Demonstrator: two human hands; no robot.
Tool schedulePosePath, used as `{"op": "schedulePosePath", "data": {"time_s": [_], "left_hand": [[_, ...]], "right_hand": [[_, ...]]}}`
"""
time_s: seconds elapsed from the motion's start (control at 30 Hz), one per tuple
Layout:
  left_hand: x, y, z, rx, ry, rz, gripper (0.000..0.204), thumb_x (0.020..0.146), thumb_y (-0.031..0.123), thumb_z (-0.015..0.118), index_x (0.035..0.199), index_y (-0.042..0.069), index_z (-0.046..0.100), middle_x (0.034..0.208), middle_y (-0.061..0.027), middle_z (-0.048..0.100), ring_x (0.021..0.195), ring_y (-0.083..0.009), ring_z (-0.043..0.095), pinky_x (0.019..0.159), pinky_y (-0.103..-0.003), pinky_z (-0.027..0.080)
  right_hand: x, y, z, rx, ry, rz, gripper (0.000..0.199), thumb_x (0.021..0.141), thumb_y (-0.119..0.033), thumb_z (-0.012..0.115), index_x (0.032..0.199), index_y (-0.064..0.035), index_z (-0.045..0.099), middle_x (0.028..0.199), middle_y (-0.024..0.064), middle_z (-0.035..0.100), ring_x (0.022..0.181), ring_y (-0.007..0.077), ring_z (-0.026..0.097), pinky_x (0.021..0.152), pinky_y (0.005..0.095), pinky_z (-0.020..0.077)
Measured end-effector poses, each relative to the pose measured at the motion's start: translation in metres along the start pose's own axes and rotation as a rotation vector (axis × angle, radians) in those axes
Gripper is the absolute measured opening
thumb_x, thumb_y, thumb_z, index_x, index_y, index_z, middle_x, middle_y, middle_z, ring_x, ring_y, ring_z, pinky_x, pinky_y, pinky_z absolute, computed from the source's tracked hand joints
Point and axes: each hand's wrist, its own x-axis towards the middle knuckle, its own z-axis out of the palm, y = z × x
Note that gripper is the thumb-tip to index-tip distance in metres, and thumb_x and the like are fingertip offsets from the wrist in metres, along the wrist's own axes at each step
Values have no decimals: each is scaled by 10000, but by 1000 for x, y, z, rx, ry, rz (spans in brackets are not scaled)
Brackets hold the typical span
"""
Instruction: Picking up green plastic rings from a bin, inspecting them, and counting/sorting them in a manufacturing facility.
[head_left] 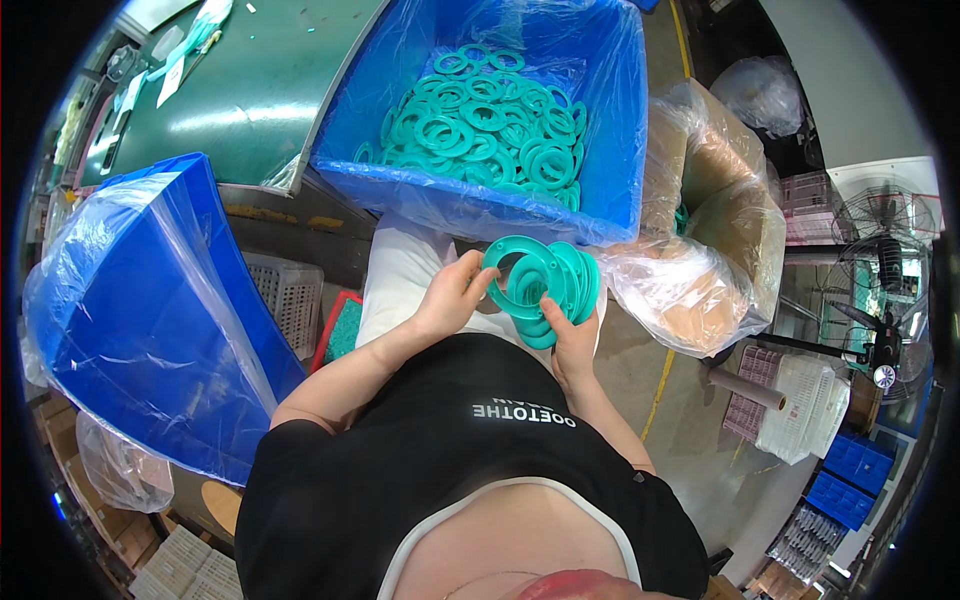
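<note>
Over my lap I hold several flat teal plastic rings (580, 280) in a loose stack. My right hand (570, 340) is wrapped round the stack from the right, its thumb lying across the front rings. With my left hand (455, 292) I pinch the left edge of the front teal ring (517, 246), which is tilted out from the others. Just beyond my hands is a blue bin (480, 200) lined with clear plastic. A heap of the same kind of teal rings (465, 125) lies inside it.
A second lined blue bin (150, 330) stands at my left. On the right is a cardboard box (745, 230) with a plastic liner, and past it a standing fan (885, 250). A green-topped table (250, 90) is at the far left. A red-rimmed container (345, 325) sits by my left leg.
</note>
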Motion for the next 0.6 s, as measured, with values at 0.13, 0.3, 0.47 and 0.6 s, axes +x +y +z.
{"op": "schedulePosePath", "data": {"time_s": [0.13, 0.3, 0.47, 0.6], "left_hand": [[7, -11, 1, 89, -16, 105, 164, 933, 103, 431, 974, 8, 558, 729, -59, 600, 678, -133, 571, 590, -309, 435], [14, 30, -11, -708, -246, -250, 171, 905, 52, 378, 885, 19, 545, 654, 0, 464, 510, -61, 359, 465, -202, 287], [16, 19, -6, -871, -278, -344, 184, 850, 89, 377, 720, 64, 504, 633, 19, 454, 517, -35, 337, 444, -202, 225], [16, 24, 4, -791, -326, -359, 190, 895, 160, 457, 761, 55, 540, 639, 40, 432, 529, -33, 321, 457, -194, 223]], "right_hand": [[1, -7, -8, -34, -19, 38, 531, 759, -43, 724, 1222, -11, 466, 1115, 86, 574, 1009, 168, 571, 886, 319, 456], [45, -52, -53, 425, 251, 97, 370, 864, -211, 646, 1174, -55, 518, 1039, 60, 605, 980, 183, 587, 869, 339, 479], [102, -90, -121, 788, 360, 30, 282, 894, -309, 608, 1053, -84, 550, 915, 40, 612, 862, 177, 591, 869, 427, 493], [70, -60, -85, 108, 301, -160, 260, 850, -199, 676, 1057, -85, 567, 864, 36, 600, 799, 162, 595, 830, 406, 492]]}}
